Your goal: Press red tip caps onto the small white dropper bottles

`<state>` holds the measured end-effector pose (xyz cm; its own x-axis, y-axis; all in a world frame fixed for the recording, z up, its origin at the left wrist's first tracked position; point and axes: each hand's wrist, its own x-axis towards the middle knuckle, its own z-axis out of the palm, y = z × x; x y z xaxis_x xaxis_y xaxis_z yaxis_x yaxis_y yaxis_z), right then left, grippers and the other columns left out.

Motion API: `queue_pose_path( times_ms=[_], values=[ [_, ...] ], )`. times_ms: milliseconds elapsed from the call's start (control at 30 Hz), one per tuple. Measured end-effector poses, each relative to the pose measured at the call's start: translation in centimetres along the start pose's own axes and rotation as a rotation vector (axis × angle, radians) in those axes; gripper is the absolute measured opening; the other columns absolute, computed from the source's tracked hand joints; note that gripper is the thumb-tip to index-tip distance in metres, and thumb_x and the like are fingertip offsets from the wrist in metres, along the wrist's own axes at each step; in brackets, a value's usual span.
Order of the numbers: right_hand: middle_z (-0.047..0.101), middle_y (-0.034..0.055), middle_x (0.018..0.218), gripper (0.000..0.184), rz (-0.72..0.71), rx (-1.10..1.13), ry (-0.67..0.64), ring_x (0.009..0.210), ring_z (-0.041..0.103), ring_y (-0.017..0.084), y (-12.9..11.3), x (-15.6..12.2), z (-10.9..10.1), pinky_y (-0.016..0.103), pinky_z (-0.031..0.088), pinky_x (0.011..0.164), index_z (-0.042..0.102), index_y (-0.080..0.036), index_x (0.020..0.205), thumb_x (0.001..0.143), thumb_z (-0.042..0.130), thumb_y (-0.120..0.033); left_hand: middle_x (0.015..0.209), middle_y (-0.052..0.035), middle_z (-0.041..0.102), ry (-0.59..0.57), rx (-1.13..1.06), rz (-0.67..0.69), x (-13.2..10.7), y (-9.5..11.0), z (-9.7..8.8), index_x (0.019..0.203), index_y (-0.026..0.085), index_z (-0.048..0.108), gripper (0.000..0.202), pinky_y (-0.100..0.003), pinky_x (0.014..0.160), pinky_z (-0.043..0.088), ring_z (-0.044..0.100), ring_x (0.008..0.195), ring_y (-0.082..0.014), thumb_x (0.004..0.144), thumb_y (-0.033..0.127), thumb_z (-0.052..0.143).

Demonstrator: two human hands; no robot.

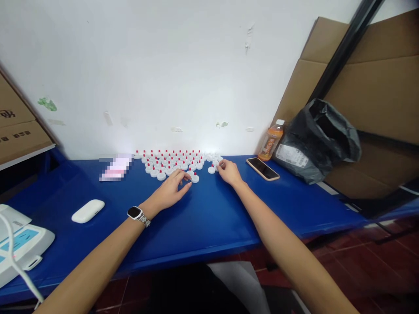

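Note:
Rows of round white caps with red tips [161,175] stand on the blue table against the wall. My left hand [172,188] is at their front edge, its thumb and fingers apart. Just off its fingertips sits one white cap with a red tip [195,179]; whether they touch is hard to tell. Fingers pinched, my right hand [231,172] is at the right end of the group, on a white cap [216,165] partly hidden by the fingertips. Beside it are another red-tipped cap [211,170] and a small cluster of plain white caps [212,155].
On the right lie a phone [262,168], an orange drink bottle [271,141] and a dark plastic bag [314,144] before cardboard. To the left are a white earbud case [88,211], a blurred pink item [116,167] and a white power strip [28,244] with a cable.

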<state>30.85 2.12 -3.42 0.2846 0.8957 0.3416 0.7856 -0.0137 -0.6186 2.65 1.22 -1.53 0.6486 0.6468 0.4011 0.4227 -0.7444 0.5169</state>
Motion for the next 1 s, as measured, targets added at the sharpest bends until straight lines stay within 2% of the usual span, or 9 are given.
queue_pose_path(
  times_ms=[133, 267, 433, 533, 600, 667, 767, 867, 1000],
  values=[
    [0.069, 0.0029, 0.075, 0.011, -0.037, 0.052, 0.061, 0.069, 0.061, 0.018, -1.3, -0.5, -0.1, 0.028, 0.042, 0.067, 0.066, -0.021, 0.086, 0.085, 0.058, -0.029, 0.107, -0.0064, 0.058, 0.006, 0.014, 0.020, 0.0, 0.0, 0.0, 0.109, 0.022, 0.059, 0.026, -0.037, 0.083, 0.050, 0.057, 0.090, -0.0191, 0.098, 0.042, 0.047],
    [0.066, 0.0013, 0.075, 0.020, -0.219, 0.308, 0.174, 0.066, 0.057, 0.015, -5.5, -2.6, 0.2, 0.027, 0.044, 0.066, 0.064, -0.020, 0.090, 0.090, 0.055, -0.037, 0.109, -0.0073, 0.058, 0.106, 0.042, 0.039, 0.1, 0.3, -0.1, 0.119, 0.021, 0.054, 0.030, -0.037, 0.084, 0.050, 0.057, 0.092, -0.0195, 0.098, 0.043, 0.048],
    [0.066, 0.0006, 0.079, 0.021, -0.383, 0.559, 0.019, 0.068, 0.055, 0.014, -10.5, -5.8, 2.1, 0.027, 0.045, 0.066, 0.065, -0.021, 0.091, 0.091, 0.057, -0.040, 0.119, -0.0113, 0.054, 0.213, 0.091, 0.095, 0.0, 0.9, -0.5, 0.129, 0.020, 0.045, 0.035, -0.038, 0.090, 0.049, 0.057, 0.101, -0.0213, 0.099, 0.038, 0.048],
    [0.067, 0.0010, 0.081, 0.022, -0.397, 0.588, -0.036, 0.071, 0.057, 0.014, -11.3, -6.4, 3.1, 0.027, 0.045, 0.068, 0.066, -0.021, 0.089, 0.092, 0.057, -0.040, 0.111, -0.0106, 0.059, 0.145, 0.115, 0.092, -0.1, 0.6, -1.1, 0.116, 0.019, 0.050, 0.024, -0.038, 0.090, 0.048, 0.058, 0.102, -0.0224, 0.102, 0.035, 0.040],
    [0.068, 0.0015, 0.082, 0.026, -0.375, 0.588, -0.052, 0.073, 0.058, 0.015, -11.3, -6.3, 3.5, 0.028, 0.045, 0.068, 0.066, -0.021, 0.091, 0.095, 0.053, -0.043, 0.098, -0.0079, 0.062, 0.111, 0.128, 0.031, -0.1, 0.0, -2.0, 0.103, 0.019, 0.051, 0.024, -0.034, 0.080, 0.047, 0.060, 0.090, -0.0209, 0.102, 0.039, 0.039],
    [0.069, 0.0026, 0.086, 0.026, -0.388, 0.536, -0.058, 0.076, 0.059, 0.016, -11.1, -5.9, 3.6, 0.029, 0.045, 0.072, 0.065, -0.021, 0.094, 0.097, 0.049, -0.041, 0.083, -0.0039, 0.060, 0.124, 0.122, -0.065, -0.3, -0.9, -3.2, 0.095, 0.019, 0.049, 0.026, -0.031, 0.069, 0.044, 0.058, 0.075, -0.0182, 0.101, 0.043, 0.039],
    [0.070, 0.0040, 0.089, 0.019, -0.509, 0.285, -0.105, 0.087, 0.058, 0.020, -11.1, -5.1, 3.9, 0.035, 0.042, 0.083, 0.065, -0.021, 0.088, 0.095, 0.053, -0.033, 0.066, 0.0017, 0.054, 0.130, 0.127, -0.220, -0.9, -2.6, -5.1, 0.091, 0.021, 0.046, 0.027, -0.028, 0.060, 0.037, 0.053, 0.059, -0.0161, 0.100, 0.045, 0.041],
    [0.070, 0.0054, 0.093, 0.012, -0.645, -0.013, -0.203, 0.097, 0.054, 0.024, -11.8, -4.5, 4.6, 0.040, 0.035, 0.089, 0.068, -0.021, 0.090, 0.092, 0.060, -0.029, 0.065, 0.0014, 0.055, 0.068, 0.154, -0.304, -1.5, -3.8, -6.2, 0.088, 0.021, 0.045, 0.026, -0.028, 0.060, 0.035, 0.054, 0.059, -0.0172, 0.097, 0.046, 0.045],
    [0.069, 0.0087, 0.096, 0.014, -0.747, -0.241, -0.246, 0.100, 0.052, 0.027, -13.3, -4.2, 6.0, 0.042, 0.031, 0.089, 0.069, -0.019, 0.095, 0.091, 0.063, -0.032, 0.073, -0.0015, 0.061, 0.014, 0.140, -0.332, -1.9, -4.3, -6.3, 0.088, 0.021, 0.047, 0.025, -0.029, 0.062, 0.037, 0.058, 0.065, -0.0194, 0.096, 0.045, 0.045]
  ],
)
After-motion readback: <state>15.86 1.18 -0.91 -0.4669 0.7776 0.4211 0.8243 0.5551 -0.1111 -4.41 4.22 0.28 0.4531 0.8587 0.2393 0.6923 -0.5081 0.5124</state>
